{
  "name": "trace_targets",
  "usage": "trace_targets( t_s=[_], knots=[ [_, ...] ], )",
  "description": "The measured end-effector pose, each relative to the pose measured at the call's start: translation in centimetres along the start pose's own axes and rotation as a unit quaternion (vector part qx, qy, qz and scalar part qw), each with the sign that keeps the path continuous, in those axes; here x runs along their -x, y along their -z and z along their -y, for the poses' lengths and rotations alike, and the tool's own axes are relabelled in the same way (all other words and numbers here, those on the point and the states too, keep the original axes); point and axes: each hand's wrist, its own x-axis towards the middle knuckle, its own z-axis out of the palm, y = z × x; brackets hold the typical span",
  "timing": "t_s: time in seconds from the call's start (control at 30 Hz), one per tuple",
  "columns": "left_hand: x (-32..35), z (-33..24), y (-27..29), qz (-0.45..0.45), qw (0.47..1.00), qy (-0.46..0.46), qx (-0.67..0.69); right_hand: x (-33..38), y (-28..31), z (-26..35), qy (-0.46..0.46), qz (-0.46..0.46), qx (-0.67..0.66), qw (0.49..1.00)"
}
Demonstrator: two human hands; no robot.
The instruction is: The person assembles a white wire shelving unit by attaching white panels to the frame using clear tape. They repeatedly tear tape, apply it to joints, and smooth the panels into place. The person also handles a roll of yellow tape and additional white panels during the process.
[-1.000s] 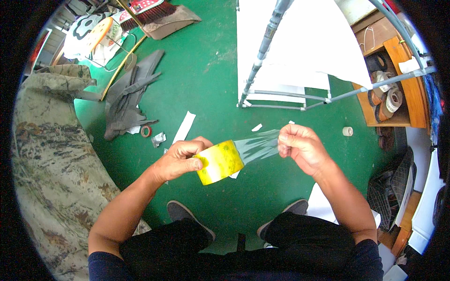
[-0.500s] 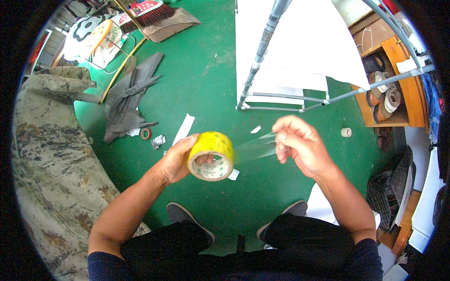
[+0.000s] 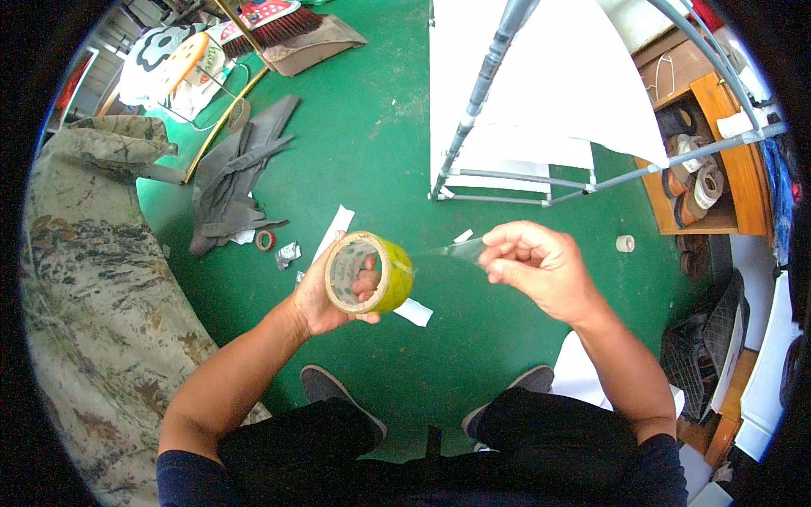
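Observation:
A wide roll of yellow-looking packing tape (image 3: 397,275) sits in my left hand (image 3: 319,297), fingers reaching into its cardboard core and around it. From the roll a clear strip of tape (image 3: 452,251) stretches across to my right hand (image 3: 541,269). There the thumb and fingertips pinch its free end. Both hands are held above the green floor, in front of my knees. The strip looks narrow and partly twisted near the roll.
Ahead stands a grey tube frame (image 3: 473,101) with white sheets (image 3: 541,68). At left lie a camouflage-covered seat (image 3: 101,270), dark grey cloth (image 3: 241,182) and a dustpan (image 3: 317,46). A wooden shoe rack (image 3: 743,160) is at right; a small white roll (image 3: 624,243) lies nearby.
My left hand has turned the roll, so its core opening now faces left. The strip has tilted and narrowed in view. My right hand has shifted slightly, still pinching the end.

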Motion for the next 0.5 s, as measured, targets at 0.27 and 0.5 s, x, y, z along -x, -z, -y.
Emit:
trace_targets(
  t_s=[0.27, 0.5],
  knots=[
    [-0.4, 0.6, 0.7, 0.043, 0.998, 0.039, 0.018, -0.1, -1.2, 1.2, 0.115, -0.084, 0.229, 0.963],
    [-1.0, 1.3, 0.6, 0.078, 0.996, 0.032, -0.002, -0.3, -1.0, 3.5, 0.318, -0.081, 0.348, 0.878]
  ],
)
